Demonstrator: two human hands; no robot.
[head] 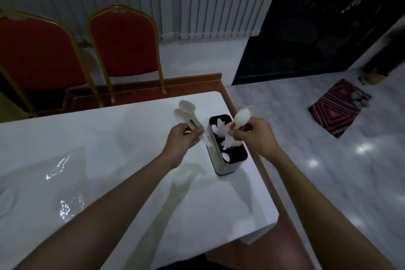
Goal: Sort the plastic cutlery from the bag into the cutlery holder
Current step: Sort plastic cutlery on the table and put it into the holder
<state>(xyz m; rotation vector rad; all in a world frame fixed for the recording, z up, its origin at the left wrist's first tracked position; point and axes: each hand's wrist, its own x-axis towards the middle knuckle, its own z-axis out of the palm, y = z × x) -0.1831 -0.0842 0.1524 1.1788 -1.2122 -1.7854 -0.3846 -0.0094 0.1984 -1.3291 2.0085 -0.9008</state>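
Clear plastic bag [62, 173] lies flat on the white desk [109, 138], far left. Two red chairs [122, 48] stand behind the desk.

Left hand [182, 140]: arm stretched forward, fingers curled round the handles of a bunch of spoons [186, 110], bowls pointing up and away, just left of the holder.

Holder [212, 147]: dark-rimmed and upright near the desk's right edge, between the two hands. White cutlery [221, 128] stands inside; which compartment, cannot tell.

Right hand [256, 136]: over the holder's right rim, thumb and fingers pinching a single spoon [241, 116] by the handle, bowl up.

Hands apart. Striped rug [339, 107] on the tiled floor, far right.
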